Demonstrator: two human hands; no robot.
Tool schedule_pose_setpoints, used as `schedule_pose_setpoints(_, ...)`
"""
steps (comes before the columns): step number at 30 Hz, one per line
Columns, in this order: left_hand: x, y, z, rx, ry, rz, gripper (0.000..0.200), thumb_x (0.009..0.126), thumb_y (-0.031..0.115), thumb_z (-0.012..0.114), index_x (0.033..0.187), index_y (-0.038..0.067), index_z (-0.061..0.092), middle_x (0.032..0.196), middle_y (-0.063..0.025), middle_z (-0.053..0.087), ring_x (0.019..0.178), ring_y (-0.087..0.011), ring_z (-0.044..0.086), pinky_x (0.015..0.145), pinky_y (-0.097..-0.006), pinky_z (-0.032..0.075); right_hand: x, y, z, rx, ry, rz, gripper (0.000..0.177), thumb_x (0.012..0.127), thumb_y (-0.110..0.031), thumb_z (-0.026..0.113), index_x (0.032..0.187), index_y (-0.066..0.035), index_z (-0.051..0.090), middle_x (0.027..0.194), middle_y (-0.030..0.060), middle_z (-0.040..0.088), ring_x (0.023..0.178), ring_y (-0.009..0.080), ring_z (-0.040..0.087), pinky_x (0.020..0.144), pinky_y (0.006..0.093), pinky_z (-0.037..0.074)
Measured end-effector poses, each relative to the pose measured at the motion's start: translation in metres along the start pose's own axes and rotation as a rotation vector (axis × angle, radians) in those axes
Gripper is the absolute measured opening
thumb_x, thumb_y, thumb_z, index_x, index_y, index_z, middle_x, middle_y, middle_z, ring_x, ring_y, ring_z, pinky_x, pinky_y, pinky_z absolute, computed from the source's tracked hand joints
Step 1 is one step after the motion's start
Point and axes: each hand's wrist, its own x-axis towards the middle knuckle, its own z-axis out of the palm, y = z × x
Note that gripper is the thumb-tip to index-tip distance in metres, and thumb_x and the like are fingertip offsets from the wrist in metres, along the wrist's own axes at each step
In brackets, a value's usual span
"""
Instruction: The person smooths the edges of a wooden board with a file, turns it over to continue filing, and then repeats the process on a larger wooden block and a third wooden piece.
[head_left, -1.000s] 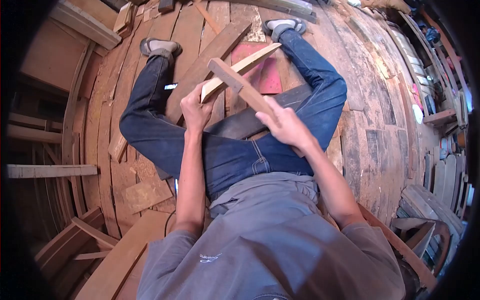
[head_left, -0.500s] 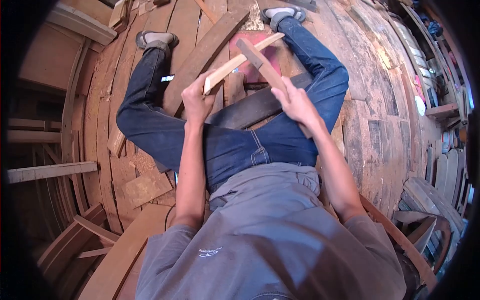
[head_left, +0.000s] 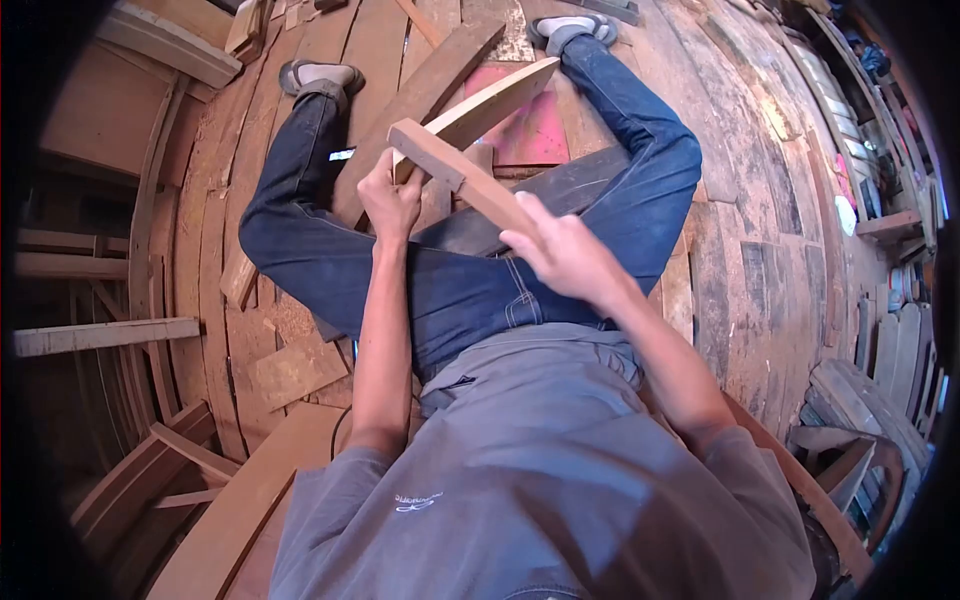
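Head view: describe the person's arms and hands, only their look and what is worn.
The left arm and right arm are bare below the short sleeves of a grey T-shirt, which has a small white script mark on the chest. The left hand and right hand wear no gloves; no watch or bracelet shows. The right hand is motion-blurred.

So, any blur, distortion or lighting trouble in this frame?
Head view: heavy fisheye bends the floor planks, with black vignetting at the corners; the right hand on the wooden bar is motion-blurred, the left hand gripping the pale board is sharp; soft daylight, dim at left.
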Motion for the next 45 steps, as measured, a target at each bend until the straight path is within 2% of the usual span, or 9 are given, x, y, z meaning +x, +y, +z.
schedule_pose_setpoints(3,0.002,0.012,0.004,0.013,0.035,0.080,0.031,0.081,0.020,0.085,0.104,0.001,0.074,0.087,-0.0195,0.075,0.081,-0.0289,0.077,0.071,-0.0355,0.056,0.024,0.021,-0.019,-0.108,0.076,0.207,0.035,0.101,-0.035,0.059,0.123,-0.007,0.052,0.081,0.0338,0.067,0.085,0.0503,0.068,0.063,0.0558,0.054)
schedule_pose_setpoints(7,0.002,-0.006,0.002,0.033,0.038,0.061,0.032,0.080,0.022,0.086,0.103,0.002,0.074,0.085,-0.0195,0.074,0.081,-0.0313,0.076,0.070,-0.0362,0.056,-0.002,-0.010,0.008,-0.027,-0.009,0.019,0.048,0.101,-0.036,0.059,0.137,-0.006,0.047,0.085,0.0377,0.065,0.091,0.0526,0.065,0.072,0.0575,0.054)
schedule_pose_setpoints(13,0.000,0.008,0.004,0.020,0.058,0.047,0.034,0.079,0.023,0.087,0.103,0.003,0.074,0.085,-0.0198,0.074,0.080,-0.0302,0.076,0.071,-0.0359,0.057,0.025,0.025,-0.010,-0.068,0.042,0.181,0.036,0.103,-0.035,0.058,0.125,-0.007,0.051,0.082,0.0331,0.067,0.087,0.0509,0.068,0.064,0.0555,0.052)
schedule_pose_setpoints(17,0.000,-0.010,0.004,0.028,0.042,-0.034,0.032,0.079,0.024,0.087,0.097,0.001,0.074,0.081,-0.0201,0.073,0.075,-0.0294,0.076,0.067,-0.0371,0.056,0.001,-0.016,0.019,-0.063,-0.016,0.019,0.040,0.102,-0.035,0.058,0.130,-0.007,0.048,0.082,0.0362,0.066,0.088,0.0534,0.066,0.069,0.0579,0.054)
schedule_pose_setpoints(22,0.001,0.000,0.003,0.089,0.059,-0.027,0.035,0.082,0.024,0.085,0.104,-0.001,0.075,0.087,-0.0135,0.077,0.079,-0.0158,0.074,0.073,-0.0308,0.056,0.013,0.006,-0.001,-0.109,0.023,0.126,0.045,0.101,-0.036,0.060,0.134,-0.008,0.047,0.085,0.0348,0.067,0.090,0.0513,0.066,0.069,0.0563,0.054)
schedule_pose_setpoints(25,0.002,0.000,0.006,0.001,0.134,-0.009,0.033,0.079,0.025,0.087,0.094,-0.001,0.073,0.079,-0.0204,0.073,0.072,-0.0252,0.075,0.064,-0.0364,0.054,0.018,0.009,-0.001,-0.079,0.035,0.090,0.043,0.102,-0.034,0.059,0.131,-0.006,0.047,0.083,0.0346,0.067,0.088,0.0521,0.066,0.068,0.0575,0.053)
schedule_pose_setpoints(35,0.002,-0.006,0.007,-0.029,0.121,-0.236,0.032,0.082,0.022,0.082,0.105,0.001,0.076,0.089,-0.0163,0.077,0.083,-0.0233,0.077,0.076,-0.0345,0.058,0.023,0.002,0.008,-0.125,0.013,0.081,0.052,0.101,-0.036,0.059,0.138,-0.003,0.047,0.085,0.0348,0.067,0.087,0.0511,0.067,0.074,0.0579,0.053)
schedule_pose_setpoints(37,0.003,-0.005,0.004,0.006,0.110,-0.282,0.034,0.082,0.025,0.084,0.104,0.001,0.076,0.089,-0.0164,0.077,0.083,-0.0234,0.077,0.076,-0.0354,0.058,0.015,-0.011,0.025,-0.103,0.032,-0.129,0.051,0.100,-0.038,0.061,0.136,-0.003,0.049,0.086,0.0338,0.067,0.088,0.0510,0.067,0.073,0.0593,0.053)
schedule_pose_setpoints(45,0.001,-0.001,0.004,0.027,0.147,-0.326,0.033,0.079,0.024,0.084,0.102,0.001,0.077,0.089,-0.0170,0.077,0.082,-0.0234,0.077,0.077,-0.0367,0.057,0.041,0.015,0.023,-0.122,-0.003,0.096,0.049,0.100,-0.036,0.061,0.134,-0.003,0.049,0.083,0.0370,0.065,0.088,0.0525,0.066,0.069,0.0587,0.053)
